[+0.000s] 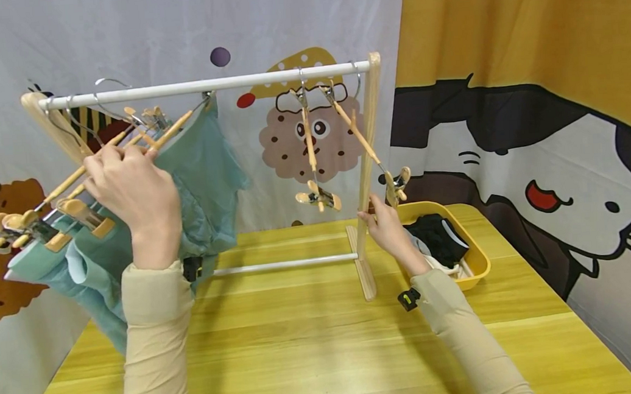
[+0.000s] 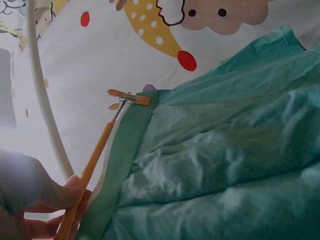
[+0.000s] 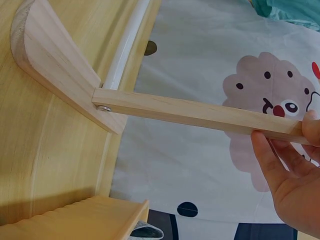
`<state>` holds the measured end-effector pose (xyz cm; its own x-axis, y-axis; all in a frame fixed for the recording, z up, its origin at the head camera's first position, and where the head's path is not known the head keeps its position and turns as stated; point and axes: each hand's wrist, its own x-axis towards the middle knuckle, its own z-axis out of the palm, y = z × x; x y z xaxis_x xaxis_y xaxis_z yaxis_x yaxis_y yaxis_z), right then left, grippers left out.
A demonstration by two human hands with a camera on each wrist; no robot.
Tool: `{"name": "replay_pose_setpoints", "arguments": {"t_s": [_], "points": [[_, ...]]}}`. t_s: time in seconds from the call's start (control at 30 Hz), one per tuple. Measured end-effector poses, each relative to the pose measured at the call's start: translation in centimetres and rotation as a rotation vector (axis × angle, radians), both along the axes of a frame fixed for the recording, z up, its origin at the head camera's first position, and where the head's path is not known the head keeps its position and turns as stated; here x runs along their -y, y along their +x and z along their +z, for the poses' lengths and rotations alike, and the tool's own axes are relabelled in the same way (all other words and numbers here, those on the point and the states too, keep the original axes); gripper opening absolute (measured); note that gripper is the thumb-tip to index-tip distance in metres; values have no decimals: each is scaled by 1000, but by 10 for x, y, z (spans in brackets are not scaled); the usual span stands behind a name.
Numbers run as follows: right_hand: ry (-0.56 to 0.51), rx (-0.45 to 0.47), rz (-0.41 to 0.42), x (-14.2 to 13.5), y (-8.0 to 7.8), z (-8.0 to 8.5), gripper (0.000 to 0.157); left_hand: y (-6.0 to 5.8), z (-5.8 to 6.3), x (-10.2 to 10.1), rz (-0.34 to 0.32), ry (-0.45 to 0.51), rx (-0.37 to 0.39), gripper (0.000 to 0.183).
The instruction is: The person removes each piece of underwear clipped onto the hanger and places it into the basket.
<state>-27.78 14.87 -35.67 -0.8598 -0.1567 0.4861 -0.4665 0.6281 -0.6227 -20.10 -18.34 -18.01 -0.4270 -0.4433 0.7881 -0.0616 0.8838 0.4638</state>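
Note:
My left hand [image 1: 142,200] grips the wooden bar of a clip hanger [image 1: 176,130] at the left end of a small clothes rack. Teal shorts [image 1: 203,162] hang from that hanger, their waistband [image 2: 127,145] caught by a clip [image 2: 137,98] in the left wrist view. Below and left of the hand are more teal garments [image 1: 91,255], held by wooden clips [image 1: 83,216]. On the other side, my right hand [image 1: 388,227] holds the rack's right wooden post [image 1: 371,132] low down. Thumb and fingers pinch this post in the right wrist view.
Two bare clip hangers [image 1: 309,139] [image 1: 357,133] hang near the right end of the white top rail [image 1: 219,83]. Behind the right hand, a yellow basket [image 1: 482,261] with black and white cloth stands on the wooden table [image 1: 315,343]. A patterned curtain [image 1: 172,36] backs the table.

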Motion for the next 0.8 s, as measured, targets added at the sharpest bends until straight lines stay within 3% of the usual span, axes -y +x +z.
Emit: {"name": "replay_pose_setpoints", "arguments": {"t_s": [0.33, 0.63, 0.8], "points": [[13, -23, 14, -1, -1, -1, 36, 12, -14, -12, -36, -25, -20, 31], [25, 14, -3, -1, -1, -1, 43, 19, -37, -16, -87, -58, -31, 27], [28, 35, -51, 0, 0, 1, 33, 23, -49, -20, -130, -73, -38, 27]]}}
